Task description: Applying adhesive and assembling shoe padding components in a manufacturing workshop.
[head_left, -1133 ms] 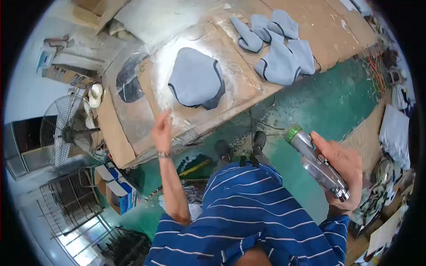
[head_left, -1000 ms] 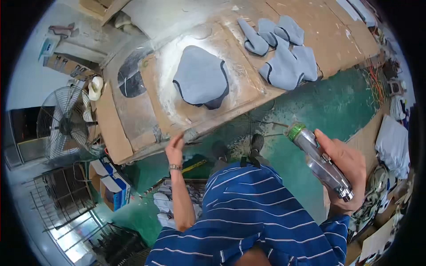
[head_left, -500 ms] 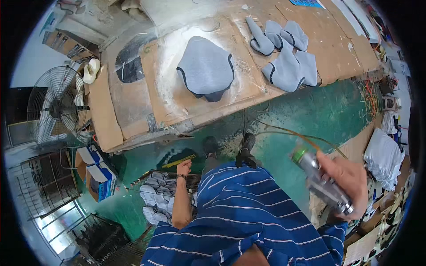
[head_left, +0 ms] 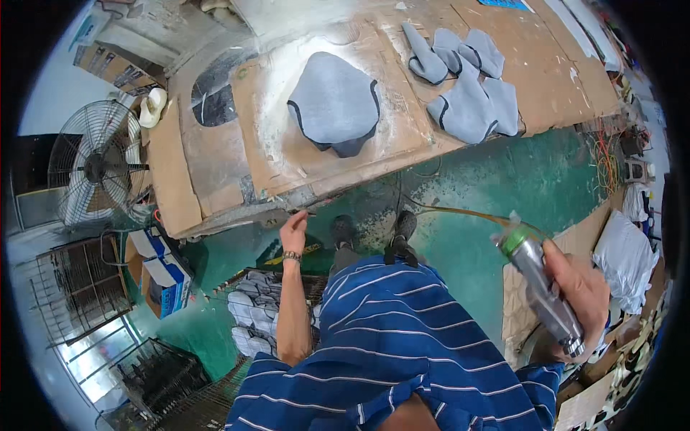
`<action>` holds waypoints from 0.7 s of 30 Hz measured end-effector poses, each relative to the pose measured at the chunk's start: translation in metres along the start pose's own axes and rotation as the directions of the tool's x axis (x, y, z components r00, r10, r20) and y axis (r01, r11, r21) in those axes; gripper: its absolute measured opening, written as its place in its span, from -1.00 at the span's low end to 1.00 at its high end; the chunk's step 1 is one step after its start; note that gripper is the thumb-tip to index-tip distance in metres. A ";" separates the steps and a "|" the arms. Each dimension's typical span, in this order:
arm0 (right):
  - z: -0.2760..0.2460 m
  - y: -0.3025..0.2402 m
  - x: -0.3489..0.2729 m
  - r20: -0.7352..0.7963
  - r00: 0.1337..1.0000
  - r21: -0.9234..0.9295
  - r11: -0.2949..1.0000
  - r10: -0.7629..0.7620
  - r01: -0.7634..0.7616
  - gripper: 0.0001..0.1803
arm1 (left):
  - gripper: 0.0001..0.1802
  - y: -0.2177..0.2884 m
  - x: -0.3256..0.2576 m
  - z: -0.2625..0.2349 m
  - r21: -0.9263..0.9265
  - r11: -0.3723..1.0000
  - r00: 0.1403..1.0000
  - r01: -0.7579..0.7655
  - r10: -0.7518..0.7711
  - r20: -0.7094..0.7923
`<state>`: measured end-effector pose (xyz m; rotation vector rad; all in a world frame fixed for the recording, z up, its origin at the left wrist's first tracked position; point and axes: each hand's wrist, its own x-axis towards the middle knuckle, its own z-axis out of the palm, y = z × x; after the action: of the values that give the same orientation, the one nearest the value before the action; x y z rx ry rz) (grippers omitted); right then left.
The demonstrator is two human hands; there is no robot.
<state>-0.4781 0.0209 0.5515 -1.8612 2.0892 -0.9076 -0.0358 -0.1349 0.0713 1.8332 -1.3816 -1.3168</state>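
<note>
My right hand [head_left: 581, 291] is closed around a metal spray gun [head_left: 544, 287] with a green collar and clear film at its upper end. I hold it over the floor, right of my body and apart from the table. My left hand [head_left: 293, 233] is by the table's front edge, its fingers curled together; a tiny dark bit shows at the fingertips, too small to name. Beyond it, a grey fabric piece [head_left: 334, 100] with black-trimmed edges lies on a cardboard sheet [head_left: 269, 154] dusted white. Several similar grey pieces [head_left: 467, 108] lie farther right on the table.
A wire rack of grey pieces [head_left: 251, 302] stands below my left arm. A fan [head_left: 95, 169] and an open carton [head_left: 162, 276] are at the left. A yellowish hose [head_left: 460, 210] crosses above the green floor. White bags [head_left: 625, 251] lie at the right.
My left hand has moved up, toward the table's edge. My right hand has shifted slightly right with the spray gun. The grey pieces on the table have stayed put.
</note>
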 end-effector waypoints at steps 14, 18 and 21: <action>-0.011 0.034 0.010 0.243 0.931 0.219 0.951 -0.271 0.220 -0.31 | -0.76 0.220 0.024 0.023 0.143 0.801 0.735 -0.581 0.592 -0.330; -0.012 0.041 0.001 0.066 0.997 0.042 0.998 -0.044 0.041 -0.29 | -0.68 0.276 0.064 0.031 0.485 0.567 0.630 -0.666 0.776 -0.041; -0.019 0.048 -0.004 0.142 0.986 0.103 0.992 -0.085 0.071 -0.26 | -0.67 0.292 0.086 0.033 0.616 0.376 0.588 -0.692 0.789 0.179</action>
<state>-0.5276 0.0313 0.5389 -1.9094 1.8652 -0.8460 -0.1932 -0.3162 0.2617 1.2228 -2.3706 -0.1965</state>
